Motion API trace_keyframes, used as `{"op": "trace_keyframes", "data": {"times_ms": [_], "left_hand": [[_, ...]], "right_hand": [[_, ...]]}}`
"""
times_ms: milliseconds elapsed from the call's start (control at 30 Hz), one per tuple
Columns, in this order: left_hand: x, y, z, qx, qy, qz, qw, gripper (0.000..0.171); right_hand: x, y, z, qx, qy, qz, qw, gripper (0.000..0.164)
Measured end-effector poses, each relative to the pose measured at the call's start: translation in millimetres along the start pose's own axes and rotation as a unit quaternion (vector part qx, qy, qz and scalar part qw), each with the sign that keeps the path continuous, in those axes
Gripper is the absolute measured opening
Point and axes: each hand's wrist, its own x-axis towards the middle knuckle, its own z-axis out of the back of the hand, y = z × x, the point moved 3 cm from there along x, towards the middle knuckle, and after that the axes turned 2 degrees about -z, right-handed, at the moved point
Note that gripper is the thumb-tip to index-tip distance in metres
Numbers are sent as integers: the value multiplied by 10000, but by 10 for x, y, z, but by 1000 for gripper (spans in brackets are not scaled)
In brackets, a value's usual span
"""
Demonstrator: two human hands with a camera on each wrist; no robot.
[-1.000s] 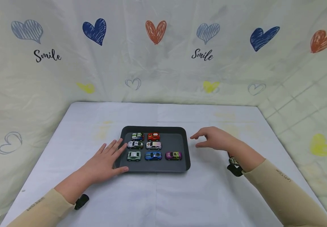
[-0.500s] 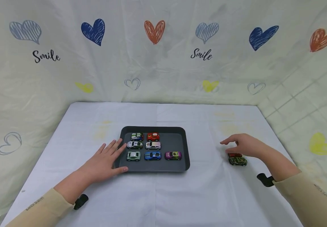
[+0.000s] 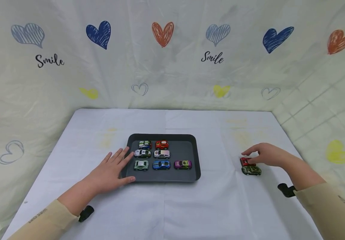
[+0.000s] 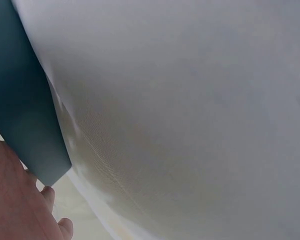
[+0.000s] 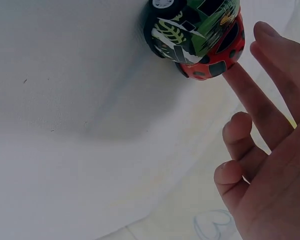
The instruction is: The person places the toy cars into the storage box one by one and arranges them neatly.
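Note:
A dark grey tray point(image 3: 181, 146) sits mid-table with several small toy cars inside, among them a purple car point(image 3: 182, 165), a blue car point(image 3: 161, 165) and a red car point(image 3: 162, 144). My left hand point(image 3: 106, 175) rests with fingers spread on the tray's left side; in the left wrist view the tray's wall point(image 4: 27, 90) shows beside it. To the right, a red toy car with black spots point(image 5: 204, 71) stands against a green camouflage car point(image 3: 251, 170). My right hand point(image 3: 269, 155) reaches around the spotted car, thumb and forefinger apart; a grip on it does not show.
White cloth covers the table point(image 3: 214, 200). A heart-printed curtain point(image 3: 187, 66) hangs behind and along the sides. Inside the tray, the upper right part of its floor is bare.
My right hand has moved right from beside the tray to the two cars on the cloth, then lowered slightly over the spotted one. The left hand stays put.

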Motion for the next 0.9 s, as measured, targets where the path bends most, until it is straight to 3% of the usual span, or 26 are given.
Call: {"op": "trace_keyframes", "data": {"times_ms": [300,667,900], "left_hand": [[13,0,-11,4,-107,-23,9999,94],[23,4,-15,43,-11,13,10000,94],[14,-7,-4,9,24,50,10000,93]], "right_hand": [[85,-108,-19,-48,435,-135,9990,34],[117,-96,-50,-95,324,37,9994,31],[151,-89,-65,193,414,150,9988,29]]}}
